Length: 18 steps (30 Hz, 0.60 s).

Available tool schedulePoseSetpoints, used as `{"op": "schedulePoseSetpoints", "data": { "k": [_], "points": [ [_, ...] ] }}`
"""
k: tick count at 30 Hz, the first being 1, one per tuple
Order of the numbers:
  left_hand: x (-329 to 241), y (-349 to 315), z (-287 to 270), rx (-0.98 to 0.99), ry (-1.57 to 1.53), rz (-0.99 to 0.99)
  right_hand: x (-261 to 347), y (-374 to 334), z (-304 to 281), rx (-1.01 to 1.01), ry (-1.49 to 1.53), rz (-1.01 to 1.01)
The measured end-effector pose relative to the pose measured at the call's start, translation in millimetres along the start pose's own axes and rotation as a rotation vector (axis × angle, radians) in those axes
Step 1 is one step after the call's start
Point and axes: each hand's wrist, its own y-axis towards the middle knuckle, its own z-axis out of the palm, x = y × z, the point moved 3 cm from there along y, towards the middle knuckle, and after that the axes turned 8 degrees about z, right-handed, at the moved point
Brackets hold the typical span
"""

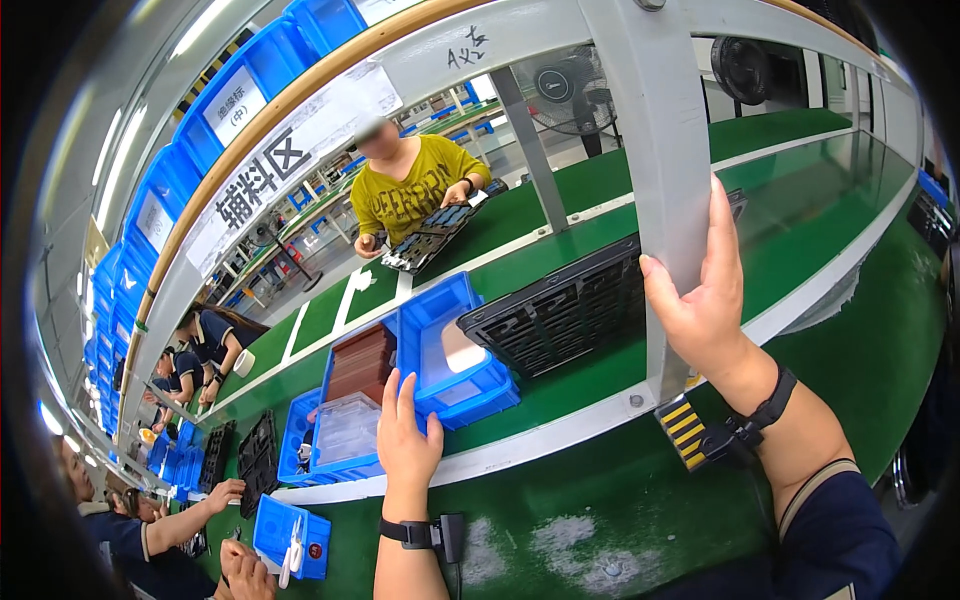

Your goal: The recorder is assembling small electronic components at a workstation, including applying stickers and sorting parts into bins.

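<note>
My left hand [408, 440] is raised with its fingers extended, holding nothing. In the picture it overlaps the edge of a blue bin with a stack of clear plastic sheets [352, 432] and a stack of brown sheets [360, 362]. My right hand [705, 305] is open, thumb and fingers apart, in front of the grey upright post [655, 150]; whether it touches the post is unclear. Behind the post, a black slotted tray [560, 310] lies tilted, its middle hidden. Beside it is a blue bin [465, 400] with a whitish item inside.
A person in a yellow-green top [415, 190] holds a loaded tray across the bench. Another person's hands [245, 570] are at lower left, near a small blue bin [290, 535] with white-handled scissors [292, 555]. A white rail [500, 455] crosses the green bench [540, 500].
</note>
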Motion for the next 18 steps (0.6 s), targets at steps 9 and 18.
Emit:
{"op": "schedulePoseSetpoints", "data": {
  "k": [9, 18],
  "points": [
    [2.4, -0.1, 0.8, -0.035, 0.05, 0.057, -1.7, -1.8, 2.5, 0.003, 0.009, 0.031],
    [5.1, -2.3, 2.1, -0.046, 0.061, 0.049, -1.0, -2.8, 3.2, 0.007, 0.03, 0.046]
  ]
}}
